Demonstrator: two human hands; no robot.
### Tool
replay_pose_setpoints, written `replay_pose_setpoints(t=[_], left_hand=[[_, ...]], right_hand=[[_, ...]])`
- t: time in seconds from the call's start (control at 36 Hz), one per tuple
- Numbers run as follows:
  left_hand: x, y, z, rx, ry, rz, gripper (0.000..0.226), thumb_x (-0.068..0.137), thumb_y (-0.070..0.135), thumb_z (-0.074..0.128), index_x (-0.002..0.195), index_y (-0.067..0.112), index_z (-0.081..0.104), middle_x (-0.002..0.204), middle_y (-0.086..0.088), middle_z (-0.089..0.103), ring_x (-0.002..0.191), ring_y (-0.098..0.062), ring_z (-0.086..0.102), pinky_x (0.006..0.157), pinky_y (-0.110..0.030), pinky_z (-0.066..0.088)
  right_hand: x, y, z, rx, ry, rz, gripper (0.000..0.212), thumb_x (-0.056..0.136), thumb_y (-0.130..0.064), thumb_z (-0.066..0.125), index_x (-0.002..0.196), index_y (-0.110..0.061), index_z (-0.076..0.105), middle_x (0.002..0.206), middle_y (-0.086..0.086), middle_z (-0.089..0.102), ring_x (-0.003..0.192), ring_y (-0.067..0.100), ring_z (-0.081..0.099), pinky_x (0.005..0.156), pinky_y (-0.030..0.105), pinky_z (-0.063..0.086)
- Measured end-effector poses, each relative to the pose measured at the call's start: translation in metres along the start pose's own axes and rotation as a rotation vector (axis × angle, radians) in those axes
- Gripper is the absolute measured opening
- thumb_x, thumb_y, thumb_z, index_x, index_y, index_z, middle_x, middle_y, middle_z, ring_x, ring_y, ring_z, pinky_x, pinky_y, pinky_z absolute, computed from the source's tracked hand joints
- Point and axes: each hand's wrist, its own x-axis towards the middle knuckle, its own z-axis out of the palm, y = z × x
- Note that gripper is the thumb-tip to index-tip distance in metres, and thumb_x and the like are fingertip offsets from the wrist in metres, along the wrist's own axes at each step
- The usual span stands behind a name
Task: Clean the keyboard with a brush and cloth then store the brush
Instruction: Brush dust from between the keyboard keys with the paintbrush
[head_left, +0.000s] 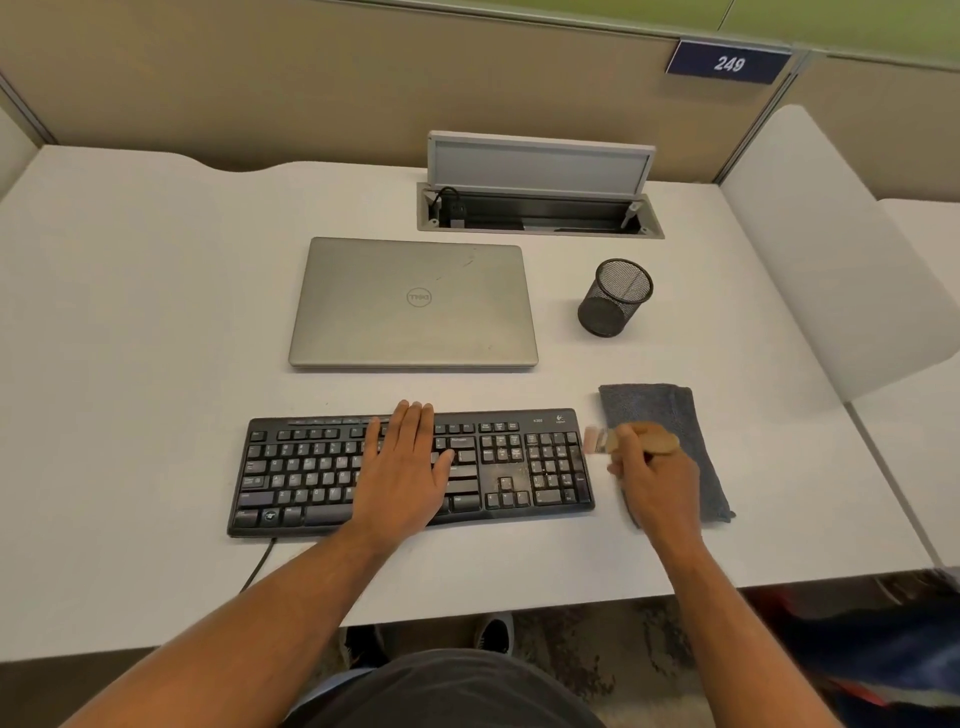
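A black keyboard with a dusty number pad lies on the white desk. My left hand lies flat on its middle keys, fingers straight. Just right of the keyboard, my right hand grips a wooden-handled brush. Its pale bristles, blurred, point left toward the keyboard's right edge. A folded grey cloth lies under and behind that hand.
A shut silver laptop sits behind the keyboard. A black mesh pen cup stands to its right. Behind them an open cable hatch is set into the desk. The keyboard's cable runs off the front edge.
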Motion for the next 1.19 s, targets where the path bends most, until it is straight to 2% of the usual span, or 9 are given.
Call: replay_pose_setpoints(t=[0.08,0.19,0.36,0.53,0.64,0.81,0.94,1.06,1.19], left_hand=[[0.000,0.001,-0.001,0.001,-0.006,0.003,0.077,0.102,0.058,0.005,0.163,0.013,0.016,0.168,-0.008,0.022,0.157,-0.023,0.011,0.126,-0.054,0.010],[0.000,0.001,-0.002,0.001,-0.008,0.001,0.077,0.101,0.058,0.003,0.163,0.013,0.015,0.169,-0.008,0.021,0.157,-0.023,0.011,0.126,-0.054,0.010],[-0.001,0.002,-0.005,0.005,-0.010,0.001,0.078,0.101,0.058,0.003,0.163,0.013,0.014,0.169,-0.008,0.020,0.158,-0.022,0.009,0.126,-0.052,0.005],[-0.001,0.002,-0.004,0.005,-0.017,0.002,0.077,0.102,0.058,0.004,0.163,0.013,0.013,0.169,-0.008,0.019,0.158,-0.023,0.008,0.127,-0.052,0.006],[-0.001,0.002,-0.004,0.015,-0.023,0.006,0.076,0.102,0.058,0.005,0.163,0.013,0.010,0.170,-0.008,0.016,0.158,-0.023,0.005,0.127,-0.052,0.003],[-0.002,0.001,-0.004,0.020,-0.012,0.011,0.077,0.102,0.058,0.003,0.163,0.012,0.013,0.169,-0.009,0.020,0.158,-0.023,0.009,0.127,-0.052,0.005],[-0.002,0.001,-0.005,0.007,-0.002,0.008,0.076,0.103,0.058,0.006,0.163,0.012,0.016,0.168,-0.009,0.022,0.157,-0.023,0.011,0.126,-0.052,0.006],[-0.001,0.002,-0.005,0.011,-0.015,0.007,0.076,0.102,0.058,0.005,0.163,0.013,0.011,0.169,-0.008,0.018,0.158,-0.022,0.007,0.127,-0.052,0.004],[-0.001,0.001,-0.003,0.016,0.003,0.006,0.075,0.104,0.057,0.009,0.162,0.011,0.020,0.167,-0.010,0.025,0.157,-0.024,0.014,0.126,-0.054,0.010]], right_hand=[[0.014,-0.012,0.002,0.009,-0.053,-0.037,0.019,0.106,-0.035,0.055,0.096,-0.031,0.071,0.084,-0.012,0.074,0.074,-0.012,0.066,0.067,0.017,0.044],[0.029,-0.020,0.017,-0.074,-0.084,-0.074,0.028,0.106,-0.039,0.051,0.087,-0.030,0.070,0.088,-0.016,0.072,0.081,0.004,0.069,0.073,0.030,0.051],[0.029,-0.035,0.046,-0.181,-0.131,-0.129,0.042,0.109,-0.033,0.046,0.068,-0.026,0.045,0.066,-0.005,0.062,0.065,0.013,0.060,0.057,0.027,0.038],[0.030,-0.047,0.056,-0.037,-0.199,-0.038,0.044,0.108,-0.033,0.050,0.082,-0.004,0.069,0.069,0.008,0.071,0.067,0.022,0.069,0.065,0.038,0.057],[0.031,-0.042,0.056,-0.008,-0.065,-0.026,0.032,0.108,-0.037,0.051,0.098,-0.015,0.072,0.082,0.001,0.073,0.078,0.016,0.070,0.072,0.034,0.056],[0.021,-0.042,0.063,-0.042,-0.218,0.001,0.043,0.108,-0.034,0.049,0.083,-0.006,0.070,0.066,0.005,0.071,0.069,0.027,0.072,0.070,0.047,0.062],[0.031,-0.044,0.059,-0.054,-0.215,0.000,0.053,0.108,-0.033,0.047,0.076,0.005,0.066,0.069,0.017,0.071,0.065,0.033,0.071,0.066,0.050,0.060],[0.028,-0.046,0.056,-0.058,-0.186,-0.058,0.043,0.108,-0.033,0.050,0.083,-0.003,0.067,0.072,0.011,0.072,0.069,0.024,0.070,0.069,0.042,0.058],[0.031,-0.043,0.061,-0.130,-0.291,-0.045,0.051,0.106,-0.034,0.047,0.071,-0.003,0.068,0.064,0.011,0.070,0.063,0.031,0.069,0.067,0.050,0.060]])
